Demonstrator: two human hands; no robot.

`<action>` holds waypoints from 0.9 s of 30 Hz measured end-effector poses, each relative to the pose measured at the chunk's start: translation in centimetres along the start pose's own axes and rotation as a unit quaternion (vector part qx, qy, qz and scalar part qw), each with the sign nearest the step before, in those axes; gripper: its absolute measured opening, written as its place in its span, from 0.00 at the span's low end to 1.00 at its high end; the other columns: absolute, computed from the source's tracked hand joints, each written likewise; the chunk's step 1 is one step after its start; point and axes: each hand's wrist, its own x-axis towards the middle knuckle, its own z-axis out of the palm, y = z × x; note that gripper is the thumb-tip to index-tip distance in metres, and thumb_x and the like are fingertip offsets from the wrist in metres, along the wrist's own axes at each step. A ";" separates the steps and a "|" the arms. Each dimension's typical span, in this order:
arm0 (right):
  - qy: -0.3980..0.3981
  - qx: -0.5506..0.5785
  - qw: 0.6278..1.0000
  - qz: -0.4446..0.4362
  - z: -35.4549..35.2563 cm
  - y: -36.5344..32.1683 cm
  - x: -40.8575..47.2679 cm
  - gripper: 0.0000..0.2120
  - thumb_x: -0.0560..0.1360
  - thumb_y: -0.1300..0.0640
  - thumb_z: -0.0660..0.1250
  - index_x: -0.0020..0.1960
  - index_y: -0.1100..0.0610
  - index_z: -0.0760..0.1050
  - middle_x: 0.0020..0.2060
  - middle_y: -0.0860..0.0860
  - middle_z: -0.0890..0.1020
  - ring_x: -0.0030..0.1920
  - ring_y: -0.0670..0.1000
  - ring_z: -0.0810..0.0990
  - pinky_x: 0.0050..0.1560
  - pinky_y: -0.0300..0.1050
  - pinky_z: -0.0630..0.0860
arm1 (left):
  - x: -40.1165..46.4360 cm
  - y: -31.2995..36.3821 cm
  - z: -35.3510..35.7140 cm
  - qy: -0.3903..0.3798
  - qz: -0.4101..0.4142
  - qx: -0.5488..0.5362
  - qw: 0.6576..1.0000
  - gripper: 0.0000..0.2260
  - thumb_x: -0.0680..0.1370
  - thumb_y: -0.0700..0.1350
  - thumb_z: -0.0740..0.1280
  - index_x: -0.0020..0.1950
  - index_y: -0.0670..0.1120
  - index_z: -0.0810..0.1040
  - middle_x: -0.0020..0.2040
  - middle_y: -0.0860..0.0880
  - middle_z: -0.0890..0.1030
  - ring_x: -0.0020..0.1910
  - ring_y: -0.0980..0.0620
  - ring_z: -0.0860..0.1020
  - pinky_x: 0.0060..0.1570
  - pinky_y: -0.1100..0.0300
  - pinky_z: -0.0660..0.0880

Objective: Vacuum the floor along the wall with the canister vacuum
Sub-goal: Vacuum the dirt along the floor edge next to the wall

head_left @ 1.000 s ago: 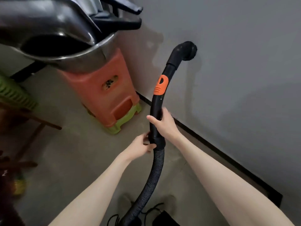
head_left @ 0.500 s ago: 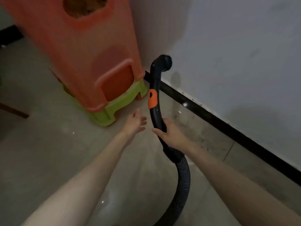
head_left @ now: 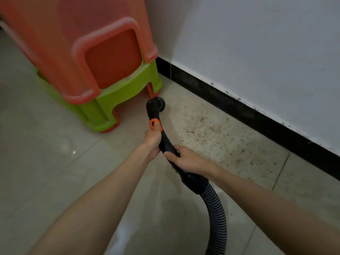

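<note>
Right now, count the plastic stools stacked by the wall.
2: an orange plastic stool on top, a green plastic stool nested beneath it. More orange shows at the feet, so a third may be hidden.

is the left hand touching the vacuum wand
Touching. The head view shows the left hand gripping the black vacuum wand just below its orange slider.

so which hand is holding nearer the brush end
The left hand, gripping the wand just below the orange slider; the right hand holds lower, near the ribbed hose.

Two bare forearms, no sleeves visible; left hand [head_left: 152, 139] and right hand [head_left: 185, 160] bare, ungloved.
</note>
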 end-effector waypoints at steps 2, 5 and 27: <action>0.001 -0.008 1.000 0.009 0.8 0.8 -0.1 0.11 0.80 0.43 0.62 0.44 0.49 0.69 0.38 0.50 0.80 0.37 0.51 0.79 0.44 0.48 0.77 | 0.8 -0.1 -0.5 0.017 -0.003 -0.005 1.000 0.23 0.83 0.54 0.54 0.69 0.38 0.66 0.62 0.39 0.74 0.60 0.40 0.75 0.58 0.49 0.74; 0.017 -0.048 0.999 0.011 1.7 2.6 -0.5 0.13 0.77 0.40 0.65 0.42 0.47 0.69 0.38 0.48 0.80 0.39 0.49 0.81 0.42 0.45 0.77 | 1.8 -0.2 -1.4 0.023 -0.012 -0.010 1.000 0.22 0.83 0.54 0.54 0.67 0.38 0.66 0.53 0.41 0.75 0.54 0.42 0.76 0.52 0.50 0.74; 0.172 -0.086 0.981 -0.020 2.5 5.3 1.7 0.15 0.75 0.42 0.65 0.57 0.50 0.75 0.39 0.50 0.80 0.43 0.54 0.80 0.43 0.48 0.77 | 5.8 -2.1 -0.8 0.040 0.061 0.092 0.993 0.25 0.82 0.54 0.56 0.72 0.38 0.57 0.64 0.38 0.71 0.59 0.41 0.74 0.55 0.49 0.75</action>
